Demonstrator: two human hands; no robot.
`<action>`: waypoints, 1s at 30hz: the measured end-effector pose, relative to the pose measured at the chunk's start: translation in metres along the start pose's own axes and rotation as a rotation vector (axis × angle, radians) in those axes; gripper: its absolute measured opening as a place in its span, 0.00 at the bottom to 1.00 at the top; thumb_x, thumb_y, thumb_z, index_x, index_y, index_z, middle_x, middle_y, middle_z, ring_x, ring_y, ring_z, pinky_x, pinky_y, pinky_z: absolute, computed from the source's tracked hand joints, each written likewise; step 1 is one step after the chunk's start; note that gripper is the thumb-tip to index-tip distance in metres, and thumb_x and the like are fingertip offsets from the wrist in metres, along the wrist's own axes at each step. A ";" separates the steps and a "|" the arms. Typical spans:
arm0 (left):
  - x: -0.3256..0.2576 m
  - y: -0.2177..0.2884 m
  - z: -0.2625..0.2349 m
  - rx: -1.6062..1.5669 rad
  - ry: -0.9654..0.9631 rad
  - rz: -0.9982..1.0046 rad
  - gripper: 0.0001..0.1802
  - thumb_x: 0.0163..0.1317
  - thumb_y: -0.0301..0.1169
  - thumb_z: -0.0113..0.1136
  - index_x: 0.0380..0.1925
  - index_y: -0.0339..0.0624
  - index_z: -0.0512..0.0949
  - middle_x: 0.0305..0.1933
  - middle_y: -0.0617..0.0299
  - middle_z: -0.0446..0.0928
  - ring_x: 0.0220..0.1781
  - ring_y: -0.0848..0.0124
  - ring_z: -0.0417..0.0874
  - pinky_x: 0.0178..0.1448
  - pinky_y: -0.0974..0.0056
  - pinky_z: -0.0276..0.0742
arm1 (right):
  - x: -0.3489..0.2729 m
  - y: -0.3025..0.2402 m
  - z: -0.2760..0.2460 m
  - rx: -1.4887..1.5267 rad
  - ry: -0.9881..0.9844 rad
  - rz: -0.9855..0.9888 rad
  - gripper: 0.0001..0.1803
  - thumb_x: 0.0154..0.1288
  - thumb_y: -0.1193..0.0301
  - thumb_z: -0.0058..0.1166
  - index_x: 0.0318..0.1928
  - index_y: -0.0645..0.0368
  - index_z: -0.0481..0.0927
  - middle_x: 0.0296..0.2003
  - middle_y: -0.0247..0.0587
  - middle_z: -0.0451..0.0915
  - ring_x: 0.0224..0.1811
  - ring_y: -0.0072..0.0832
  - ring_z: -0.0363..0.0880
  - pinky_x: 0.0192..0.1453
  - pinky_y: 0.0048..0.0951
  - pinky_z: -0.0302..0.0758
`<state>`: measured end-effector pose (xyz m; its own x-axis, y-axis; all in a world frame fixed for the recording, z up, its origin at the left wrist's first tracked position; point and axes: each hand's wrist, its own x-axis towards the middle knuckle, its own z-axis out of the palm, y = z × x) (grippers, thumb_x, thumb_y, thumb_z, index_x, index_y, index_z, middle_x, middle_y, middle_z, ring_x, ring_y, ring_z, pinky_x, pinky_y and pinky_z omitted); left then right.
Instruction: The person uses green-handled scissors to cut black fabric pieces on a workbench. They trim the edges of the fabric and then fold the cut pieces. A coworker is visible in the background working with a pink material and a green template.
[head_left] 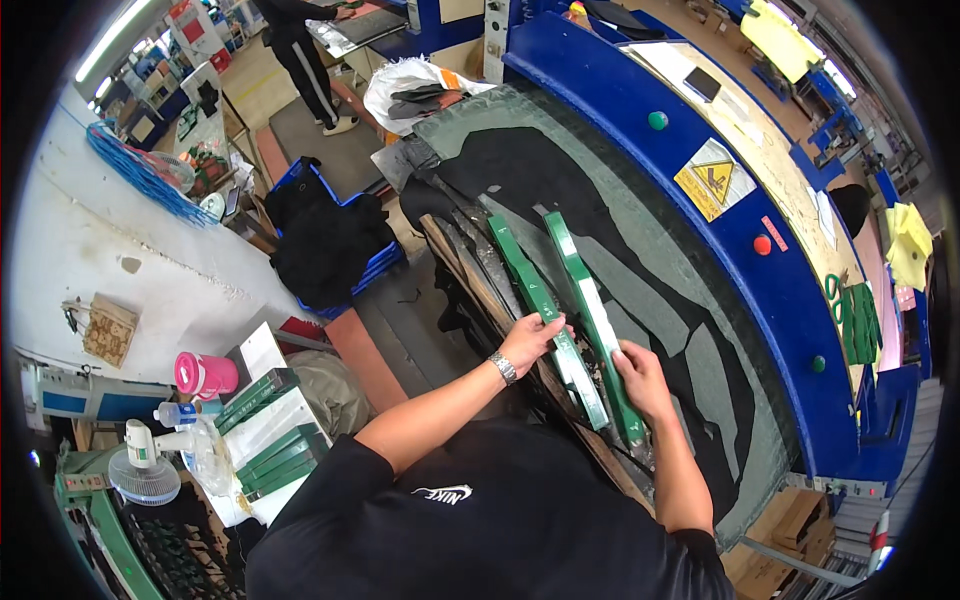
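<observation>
Both hands, left (pixel 528 342) and right (pixel 640 378), grip green strips (pixel 590 320), fingertips hidden.

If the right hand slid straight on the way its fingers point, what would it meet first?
The right hand already rests on the right green strip; going on up it follows that strip over the dark sheet, likely nothing else first.

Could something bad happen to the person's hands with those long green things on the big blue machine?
Maybe. The left hand and right hand both rest on the long green cutting frames, which lie on black material on the blue machine. Its yellow warning sign hints that hands could get hurt there. The frames also lie close together near the bed's edge, so one might slip or shift.
</observation>
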<state>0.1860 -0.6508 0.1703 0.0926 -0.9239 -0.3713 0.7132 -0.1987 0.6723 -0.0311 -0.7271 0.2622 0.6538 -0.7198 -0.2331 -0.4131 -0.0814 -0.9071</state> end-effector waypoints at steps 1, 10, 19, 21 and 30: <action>0.000 0.000 0.001 -0.015 0.007 -0.007 0.15 0.69 0.37 0.59 0.49 0.39 0.75 0.46 0.59 0.81 0.50 0.68 0.83 0.57 0.61 0.79 | 0.011 0.008 0.007 -0.012 0.028 -0.081 0.13 0.74 0.70 0.47 0.48 0.67 0.80 0.35 0.35 0.80 0.38 0.19 0.74 0.47 0.26 0.72; -0.001 -0.003 0.001 -0.110 0.115 0.013 0.15 0.69 0.35 0.60 0.50 0.38 0.76 0.49 0.61 0.81 0.51 0.70 0.82 0.58 0.63 0.79 | 0.057 0.016 0.033 0.013 -0.048 -0.140 0.14 0.72 0.71 0.49 0.51 0.64 0.81 0.38 0.43 0.79 0.43 0.29 0.77 0.50 0.28 0.72; 0.004 -0.009 0.009 -0.108 0.202 0.063 0.13 0.68 0.34 0.61 0.48 0.38 0.77 0.47 0.60 0.81 0.47 0.72 0.83 0.55 0.66 0.79 | 0.068 0.032 0.041 0.035 -0.050 -0.197 0.14 0.71 0.70 0.51 0.50 0.65 0.81 0.37 0.45 0.79 0.41 0.31 0.78 0.47 0.31 0.73; 0.007 -0.011 0.011 -0.090 0.234 0.053 0.13 0.68 0.34 0.62 0.47 0.38 0.77 0.46 0.60 0.81 0.47 0.72 0.83 0.53 0.66 0.80 | 0.069 0.026 0.038 -0.014 -0.086 -0.179 0.14 0.72 0.71 0.50 0.50 0.67 0.80 0.38 0.44 0.79 0.42 0.28 0.77 0.49 0.29 0.72; 0.001 -0.005 0.018 -0.117 0.397 0.008 0.14 0.66 0.34 0.65 0.46 0.40 0.77 0.42 0.62 0.82 0.41 0.72 0.84 0.48 0.66 0.81 | 0.077 0.027 0.038 -0.009 -0.099 -0.201 0.14 0.70 0.71 0.53 0.49 0.68 0.81 0.38 0.46 0.81 0.41 0.31 0.79 0.47 0.31 0.73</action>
<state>0.1699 -0.6563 0.1784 0.3434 -0.7227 -0.5998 0.7832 -0.1320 0.6076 0.0323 -0.7590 0.2062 0.7825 -0.6173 -0.0813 -0.2732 -0.2231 -0.9357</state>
